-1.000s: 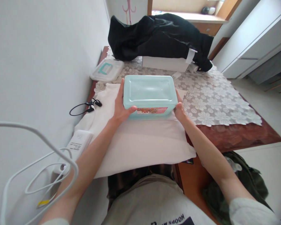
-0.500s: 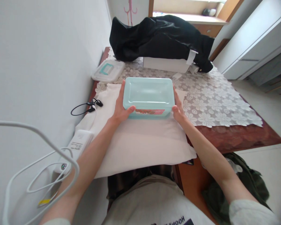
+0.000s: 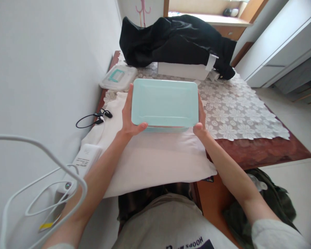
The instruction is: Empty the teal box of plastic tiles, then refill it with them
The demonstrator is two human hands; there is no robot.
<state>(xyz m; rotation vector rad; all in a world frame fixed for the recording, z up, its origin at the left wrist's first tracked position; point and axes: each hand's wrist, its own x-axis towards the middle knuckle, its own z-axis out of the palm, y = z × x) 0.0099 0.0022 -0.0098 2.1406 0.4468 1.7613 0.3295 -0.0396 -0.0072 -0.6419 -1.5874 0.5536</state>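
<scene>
A pale turquoise plastic food container (image 3: 165, 102) is held between my two hands above a white cloth (image 3: 155, 159). Its flat lidded top is tilted toward me, and the red label on its long side is hidden. My left hand (image 3: 129, 114) grips the left side, with the thumb under the near edge. My right hand (image 3: 200, 119) grips the right side. A clear plastic lid with a teal handle (image 3: 118, 77) lies at the table's far left, beyond my left hand.
A lace tablecloth (image 3: 238, 117) covers the reddish wooden table (image 3: 259, 150). A white box (image 3: 181, 71) lies under black fabric (image 3: 176, 41) at the far end. A wall runs along the left, with black earphones (image 3: 101, 116), a white power adapter (image 3: 85, 160) and a white cable (image 3: 49, 155).
The container has tipped up between my hands, with its top now facing me and its red label out of sight. Both hands have risen slightly with it.
</scene>
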